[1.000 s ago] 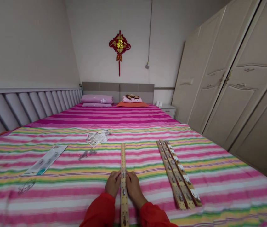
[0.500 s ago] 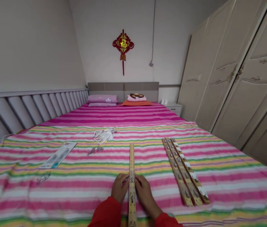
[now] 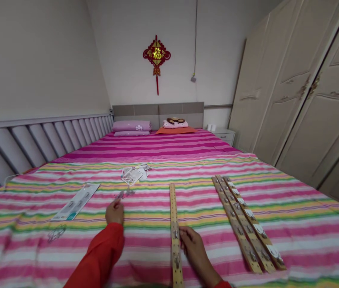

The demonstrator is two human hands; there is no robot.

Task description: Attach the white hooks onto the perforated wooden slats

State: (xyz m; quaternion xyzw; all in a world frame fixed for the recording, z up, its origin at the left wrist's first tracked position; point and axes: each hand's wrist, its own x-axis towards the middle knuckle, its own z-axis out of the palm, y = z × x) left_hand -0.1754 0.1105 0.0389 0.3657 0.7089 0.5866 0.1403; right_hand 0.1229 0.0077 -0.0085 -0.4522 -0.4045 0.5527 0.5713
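Note:
My left hand (image 3: 114, 212) reaches to a small group of grey metal pieces (image 3: 130, 192) on the striped sheet. Its fingers are pinched together at the near pieces; what lies between them is too small to make out. A narrow wooden strip (image 3: 174, 214), dotted with holes, points away from me in the middle. Metal clips (image 3: 176, 234) sit on its nearer part. Closed fingers of my right hand (image 3: 192, 244) grip the strip's right edge, beside the farther clip.
Right of centre lie three wooden strips (image 3: 239, 224) with metal clips, one also bearing white discs. Farther off is a pile of clear packets (image 3: 134, 174). A hook card (image 3: 78, 201) and a wire loop (image 3: 56, 233) lie left. A bed rail (image 3: 43, 136) borders that side.
My left hand has let go of the middle strip and moved left and forward to the metal pieces. My right hand stays at the strip. The view has shifted slightly.

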